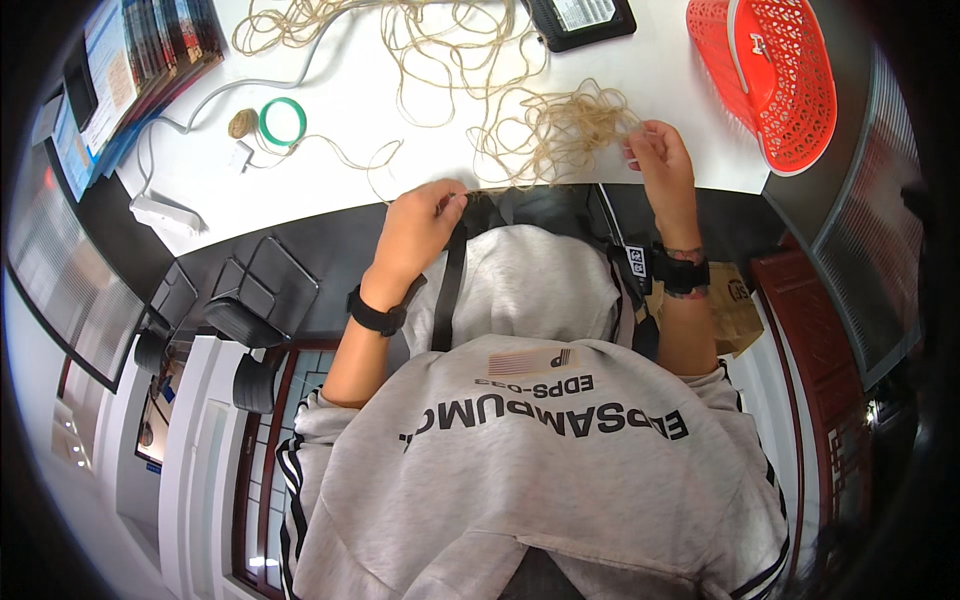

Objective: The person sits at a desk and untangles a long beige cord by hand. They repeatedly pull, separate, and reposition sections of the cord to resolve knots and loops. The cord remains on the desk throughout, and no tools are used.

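Observation:
At the table's front edge, my left hand (420,231) pinches a strand of jute twine between thumb and fingertips. From there one length runs left across the table to a small wound ball of twine (241,124) beside a green tape roll (283,121). My right hand (664,161) has its thumb and fingers closed on strands at the right end of a tangled twine heap (574,127). Farther back, looser loops of twine (457,45) spread over the white table (345,90). The fingertips partly hide the gripped strands.
A red perforated plastic basket (795,90) stands at the right table edge. A black device (581,19) lies at the back. On the left are a grey cable, a white power strip (166,215) and stacked printed booklets (142,67). A black chair (251,319) is beyond the table's left front.

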`<state>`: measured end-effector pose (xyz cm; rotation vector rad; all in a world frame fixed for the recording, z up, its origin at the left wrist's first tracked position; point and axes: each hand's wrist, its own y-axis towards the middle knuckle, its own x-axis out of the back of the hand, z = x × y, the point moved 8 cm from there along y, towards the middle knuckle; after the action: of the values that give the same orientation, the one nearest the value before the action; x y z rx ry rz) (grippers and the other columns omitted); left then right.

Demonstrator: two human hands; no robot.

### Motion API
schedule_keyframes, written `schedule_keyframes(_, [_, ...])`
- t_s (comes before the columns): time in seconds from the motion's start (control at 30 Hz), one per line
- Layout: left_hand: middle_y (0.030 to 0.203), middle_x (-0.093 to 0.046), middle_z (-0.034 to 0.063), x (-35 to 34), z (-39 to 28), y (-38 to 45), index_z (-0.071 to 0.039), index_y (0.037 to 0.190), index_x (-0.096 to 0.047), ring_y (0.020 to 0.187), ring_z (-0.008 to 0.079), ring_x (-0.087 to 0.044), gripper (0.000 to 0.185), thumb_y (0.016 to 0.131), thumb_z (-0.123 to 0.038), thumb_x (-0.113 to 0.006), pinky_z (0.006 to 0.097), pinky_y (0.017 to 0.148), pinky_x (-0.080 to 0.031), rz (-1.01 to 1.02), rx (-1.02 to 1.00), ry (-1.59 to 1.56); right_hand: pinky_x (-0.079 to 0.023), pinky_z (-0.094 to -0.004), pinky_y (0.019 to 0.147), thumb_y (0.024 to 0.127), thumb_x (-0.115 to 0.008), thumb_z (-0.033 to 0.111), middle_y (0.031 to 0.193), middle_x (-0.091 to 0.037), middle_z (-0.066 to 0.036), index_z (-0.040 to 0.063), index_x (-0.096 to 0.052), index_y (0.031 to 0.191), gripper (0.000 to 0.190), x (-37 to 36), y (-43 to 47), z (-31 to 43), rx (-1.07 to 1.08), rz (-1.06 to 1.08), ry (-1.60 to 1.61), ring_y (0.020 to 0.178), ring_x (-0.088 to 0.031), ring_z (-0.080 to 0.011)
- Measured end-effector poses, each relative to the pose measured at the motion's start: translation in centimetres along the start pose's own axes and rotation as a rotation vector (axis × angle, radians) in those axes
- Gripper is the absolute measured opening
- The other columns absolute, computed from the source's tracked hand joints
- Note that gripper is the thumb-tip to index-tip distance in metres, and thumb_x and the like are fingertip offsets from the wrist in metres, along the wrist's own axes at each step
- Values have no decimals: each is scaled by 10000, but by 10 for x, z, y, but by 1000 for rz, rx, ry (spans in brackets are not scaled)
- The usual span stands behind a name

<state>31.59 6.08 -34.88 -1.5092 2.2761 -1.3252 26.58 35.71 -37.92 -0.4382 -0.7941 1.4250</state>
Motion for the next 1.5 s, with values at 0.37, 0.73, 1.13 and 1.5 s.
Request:
schedule_keyframes(0.37, [741,-559,-13,-52,11,28,42,1045,-578,700,79,-500,315,868,-213,-629,240,635,-418,159,119,-504,-452,-204,705,859,-620,185,816,-632,-58,-59,-587,915,253,-36,3,-4,43,142,-62,771,-583,-81])
schedule_keyframes(0.73, [567,-444,1,49,-67,-56,-7,981,-645,507,86,-384,235,777,-110,-700,234,479,-329,109,56,53,-481,-238,680,850,-555,98,747,-593,-52,2,-540,781,119,-9,-47,22,-179,458,172,701,-611,-132])
schedule_keyframes(1.13, [599,-583,70,166,-223,-174,3,875,-675,502,157,-518,137,776,-92,-674,273,470,-377,-253,-500,361,-474,-257,770,949,-452,222,852,-631,-70,-11,-591,991,275,-64,-52,109,246,687,85,819,-601,-134])
schedule_keyframes(1.5, [626,-582,60,222,-231,-229,42,883,-665,502,95,-454,186,837,-136,-637,211,480,-339,-463,-478,339,-415,-359,892,787,-613,152,1043,-635,-115,54,-625,1089,318,-172,-129,243,1163,777,-307,889,-600,-252])
